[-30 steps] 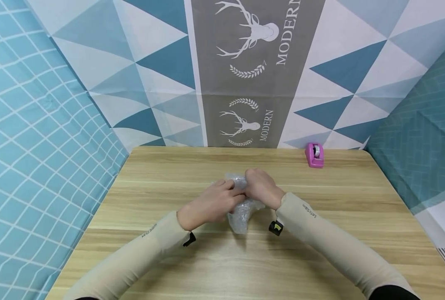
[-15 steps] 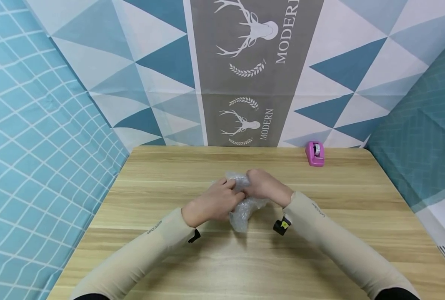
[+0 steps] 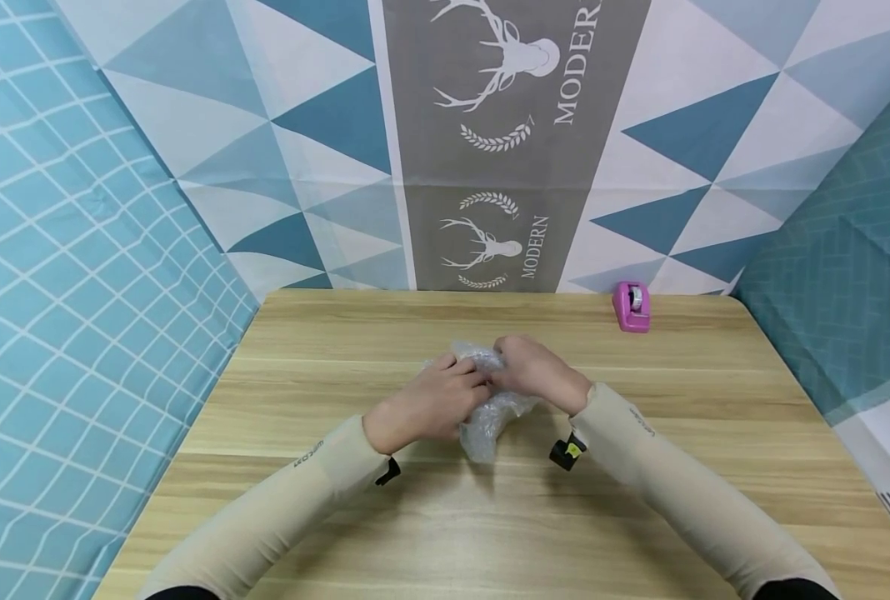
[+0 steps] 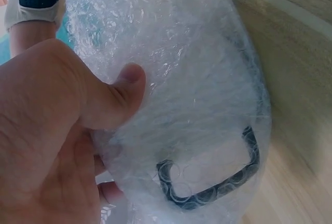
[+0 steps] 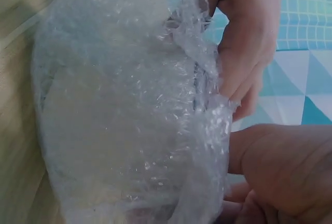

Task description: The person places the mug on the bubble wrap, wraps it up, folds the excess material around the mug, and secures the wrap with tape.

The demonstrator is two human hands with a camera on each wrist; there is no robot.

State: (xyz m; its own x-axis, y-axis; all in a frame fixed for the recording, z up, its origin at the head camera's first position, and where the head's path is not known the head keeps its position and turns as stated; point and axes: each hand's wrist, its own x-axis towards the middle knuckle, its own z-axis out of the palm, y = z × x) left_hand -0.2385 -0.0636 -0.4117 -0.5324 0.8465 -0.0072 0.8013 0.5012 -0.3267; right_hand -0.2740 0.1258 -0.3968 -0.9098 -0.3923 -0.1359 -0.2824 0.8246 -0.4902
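A bundle of clear bubble wrap [image 3: 482, 435] stands on the table between both hands. Something pale shows dimly through the plastic, and a black bent band [image 4: 207, 195] is visible on one side; its kind cannot be told. My left hand [image 3: 436, 398] grips the wrap from the left, thumb on the near face and fingers behind. From the right, my right hand [image 3: 537, 372] pinches the wrap near the top, its thumb [image 5: 241, 149] against the crumpled edge. In the head view the hands meet and cover the bundle's middle.
A pink tape dispenser [image 3: 631, 307] stands at the table's back right. The wood-grain table [image 3: 445, 533] meets a patterned backdrop [image 3: 490, 150] at the rear, with blue sheets on both sides.
My right wrist has shifted slightly right and turned a little, while the left hand has edged slightly right. Both hands still hold the bubble wrap, which stays in about the same place.
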